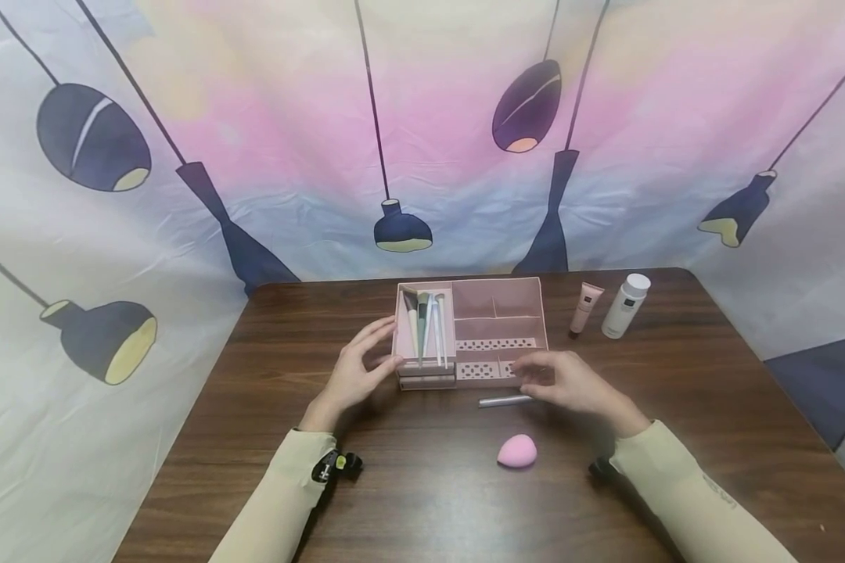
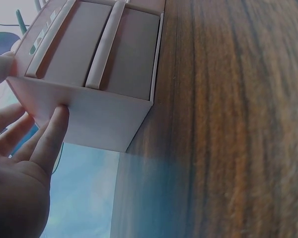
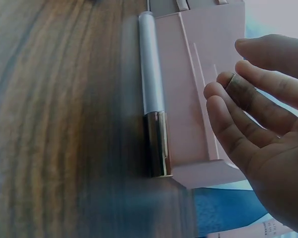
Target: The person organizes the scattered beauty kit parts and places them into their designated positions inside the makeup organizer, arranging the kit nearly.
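Head view: brushes (image 1: 422, 338) already lie in the organizer (image 1: 473, 301), left, while silver stick (image 1: 500, 402), sponge (image 1: 517, 451), tube (image 1: 587, 310) and bottle (image 1: 626, 307) are outside on the worktop (image 1: 422, 493); left wrist: left hand (image 2: 24, 181), fingers spread, touches the organizer's side; right wrist: right hand (image 3: 278, 153), relaxed, holds nothing.

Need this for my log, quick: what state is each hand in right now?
Left hand: open, touching the side of the pink organizer.
Right hand: open, holding nothing.
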{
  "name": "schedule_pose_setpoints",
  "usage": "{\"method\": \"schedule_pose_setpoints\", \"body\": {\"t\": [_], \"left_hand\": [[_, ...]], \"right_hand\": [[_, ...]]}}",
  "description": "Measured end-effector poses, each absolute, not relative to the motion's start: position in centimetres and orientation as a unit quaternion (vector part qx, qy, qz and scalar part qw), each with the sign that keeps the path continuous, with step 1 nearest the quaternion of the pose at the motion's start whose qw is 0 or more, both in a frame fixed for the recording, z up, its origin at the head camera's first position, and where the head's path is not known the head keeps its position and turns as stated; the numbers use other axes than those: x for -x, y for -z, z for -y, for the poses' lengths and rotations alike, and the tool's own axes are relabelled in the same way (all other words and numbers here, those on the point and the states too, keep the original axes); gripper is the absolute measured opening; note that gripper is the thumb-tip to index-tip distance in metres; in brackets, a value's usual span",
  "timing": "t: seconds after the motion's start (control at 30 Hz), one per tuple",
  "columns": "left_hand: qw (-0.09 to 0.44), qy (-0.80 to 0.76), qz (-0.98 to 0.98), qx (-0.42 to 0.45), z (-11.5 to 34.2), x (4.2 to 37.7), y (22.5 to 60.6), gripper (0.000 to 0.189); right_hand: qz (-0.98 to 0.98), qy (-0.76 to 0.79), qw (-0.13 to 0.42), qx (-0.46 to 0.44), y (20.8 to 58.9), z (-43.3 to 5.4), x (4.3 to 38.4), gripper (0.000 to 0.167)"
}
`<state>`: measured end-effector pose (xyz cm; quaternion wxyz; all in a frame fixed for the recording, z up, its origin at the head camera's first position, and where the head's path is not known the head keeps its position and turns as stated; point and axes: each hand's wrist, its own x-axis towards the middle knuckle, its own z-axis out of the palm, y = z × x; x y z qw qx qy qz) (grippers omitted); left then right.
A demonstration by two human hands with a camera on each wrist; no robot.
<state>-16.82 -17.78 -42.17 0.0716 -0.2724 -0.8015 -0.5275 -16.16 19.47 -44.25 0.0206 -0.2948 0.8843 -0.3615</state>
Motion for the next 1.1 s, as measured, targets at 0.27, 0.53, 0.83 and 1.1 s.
{"method": "schedule_pose_setpoints", "body": {"t": [0.27, 0.53, 0.83, 1.1], "left_hand": [[0.076, 0.528, 0.799, 0.277, 17.9, 16.7, 42.0, 0.053], [0.079, 0.527, 0.8, 0.276, 17.8, 16.9, 42.2, 0.052], [0.081, 0.528, 0.799, 0.274, 17.8, 16.8, 42.2, 0.052], [0.079, 0.53, 0.798, 0.274, 17.9, 16.8, 42.2, 0.052]], "right_hand": [[-0.889, 0.347, 0.02, 0.299, 44.9, -19.8, 15.9, 0.033], [-0.894, 0.317, 0.044, 0.314, 45.3, -19.6, 15.3, 0.036], [-0.9, 0.289, 0.029, 0.326, 46.2, -19.2, 15.0, 0.033], [-0.904, 0.24, 0.038, 0.352, 46.6, -18.8, 14.8, 0.029]]}}
